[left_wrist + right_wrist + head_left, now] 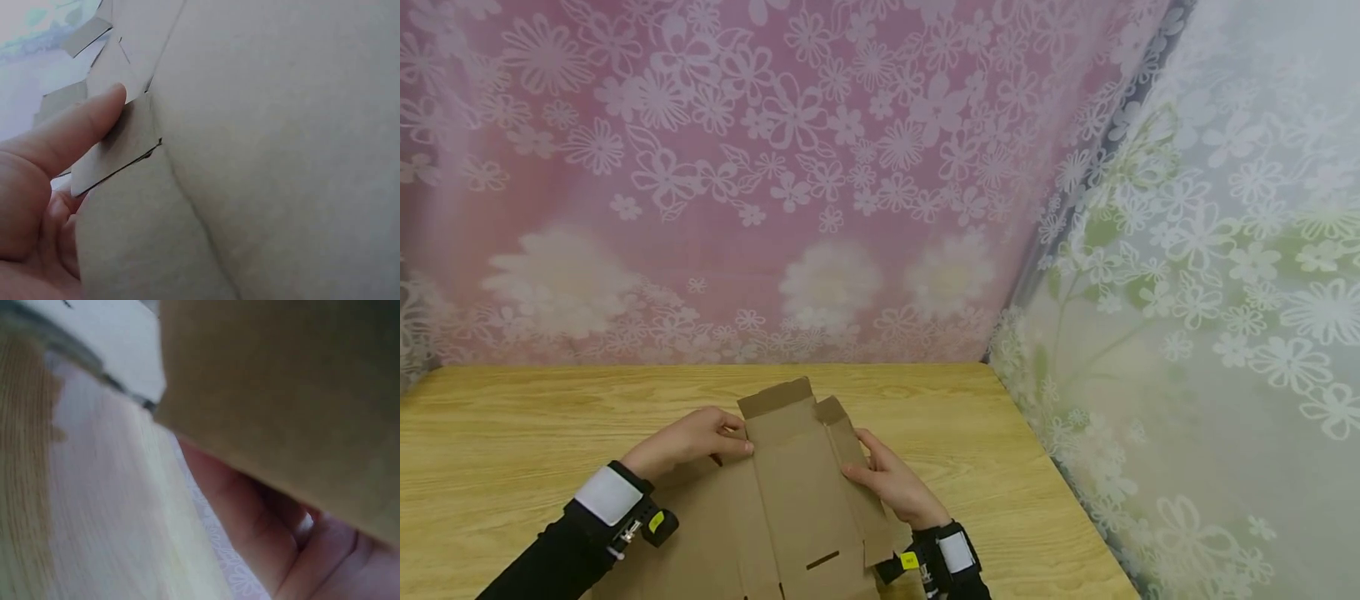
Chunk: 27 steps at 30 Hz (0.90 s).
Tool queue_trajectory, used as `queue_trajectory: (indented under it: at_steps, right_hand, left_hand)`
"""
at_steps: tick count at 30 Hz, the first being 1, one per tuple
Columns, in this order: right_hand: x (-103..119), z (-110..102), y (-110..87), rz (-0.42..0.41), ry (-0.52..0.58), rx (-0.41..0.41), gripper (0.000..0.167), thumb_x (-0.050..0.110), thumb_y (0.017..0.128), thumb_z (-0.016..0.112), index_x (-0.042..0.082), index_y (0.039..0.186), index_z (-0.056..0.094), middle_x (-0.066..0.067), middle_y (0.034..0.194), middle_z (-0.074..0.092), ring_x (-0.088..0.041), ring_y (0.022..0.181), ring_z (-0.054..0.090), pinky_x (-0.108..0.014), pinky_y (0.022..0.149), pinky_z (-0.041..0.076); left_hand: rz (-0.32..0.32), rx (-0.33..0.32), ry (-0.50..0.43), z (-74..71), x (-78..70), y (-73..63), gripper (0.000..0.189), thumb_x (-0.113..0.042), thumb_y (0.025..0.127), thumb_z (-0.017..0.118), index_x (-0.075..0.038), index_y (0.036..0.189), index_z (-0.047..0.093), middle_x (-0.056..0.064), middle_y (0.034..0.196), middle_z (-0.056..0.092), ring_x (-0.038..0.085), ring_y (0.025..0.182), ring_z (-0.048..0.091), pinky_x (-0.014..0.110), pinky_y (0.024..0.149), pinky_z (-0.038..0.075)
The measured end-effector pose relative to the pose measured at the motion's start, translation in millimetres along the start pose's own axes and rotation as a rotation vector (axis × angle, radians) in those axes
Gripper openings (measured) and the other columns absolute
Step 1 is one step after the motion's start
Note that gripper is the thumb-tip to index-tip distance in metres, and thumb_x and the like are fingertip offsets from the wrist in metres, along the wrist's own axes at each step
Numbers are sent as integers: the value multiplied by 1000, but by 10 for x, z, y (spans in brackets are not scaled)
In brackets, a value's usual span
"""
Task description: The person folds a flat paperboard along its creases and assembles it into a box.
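Note:
A flat, unfolded brown cardboard box [790, 483] with creases, flaps and a slot lies tilted between both hands at the table's front. The left hand [700, 437] pinches its left side near the upper flap; in the left wrist view the thumb [94, 128] presses on a small flap [119, 147], with fingers behind the board. On the other side, the right hand [898, 483] grips a narrow side flap [853, 467], thumb on its face. The right wrist view shows curled fingers [250, 512] beneath the cardboard [281, 394]. The box's lower end runs out of the head view.
The wood-grain table [550, 417] extends behind and to both sides of the cardboard. A pink floral curtain [737, 208] hangs along its back edge, and a pale floral curtain [1225, 333] along its right edge. Both wrists wear strapped cameras.

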State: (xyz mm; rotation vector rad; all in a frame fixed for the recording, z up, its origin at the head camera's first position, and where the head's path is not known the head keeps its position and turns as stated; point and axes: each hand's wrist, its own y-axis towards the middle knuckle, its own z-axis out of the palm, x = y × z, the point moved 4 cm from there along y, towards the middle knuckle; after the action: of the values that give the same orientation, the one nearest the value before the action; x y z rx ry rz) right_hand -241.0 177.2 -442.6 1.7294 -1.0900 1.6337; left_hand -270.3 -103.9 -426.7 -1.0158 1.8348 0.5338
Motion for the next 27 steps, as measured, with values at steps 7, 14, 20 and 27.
queue_trajectory:
  at_steps: [7, 14, 20, 27]
  right_hand:
    - [-17, 25, 8, 11, -5, -3, 60, 16, 105, 52, 16, 158, 24, -23, 126, 64, -32, 102, 70, -42, 84, 57]
    - [-5, 39, -3, 3, -3, -3, 59, 15, 105, 52, 16, 157, 25, -24, 127, 63, -33, 103, 70, -42, 83, 57]
    - [-10, 49, -7, 9, 7, -3, 57, 15, 105, 53, 16, 156, 28, -23, 125, 64, -31, 101, 70, -41, 83, 58]
    - [-39, 30, -19, 2, 41, 23, 55, 25, 105, 54, 16, 155, 32, -21, 127, 62, -28, 103, 69, -42, 84, 57]
  left_hand:
    - [-43, -60, -39, 22, 37, -9, 45, -15, 94, 70, -15, 64, 36, -7, 60, 29, 8, 56, 31, 31, 61, 48]
    - [-41, -98, 0, 26, -16, -22, 47, -15, 92, 71, -17, 62, 35, -7, 60, 30, 8, 55, 32, 30, 59, 47]
    - [-43, -127, 55, 18, -7, -16, 46, -16, 92, 72, -17, 61, 37, -8, 59, 30, 7, 53, 28, 26, 56, 43]
    - [-69, -148, 58, -29, -11, -46, 45, -19, 92, 72, -15, 62, 39, -6, 63, 32, 10, 57, 31, 26, 56, 33]
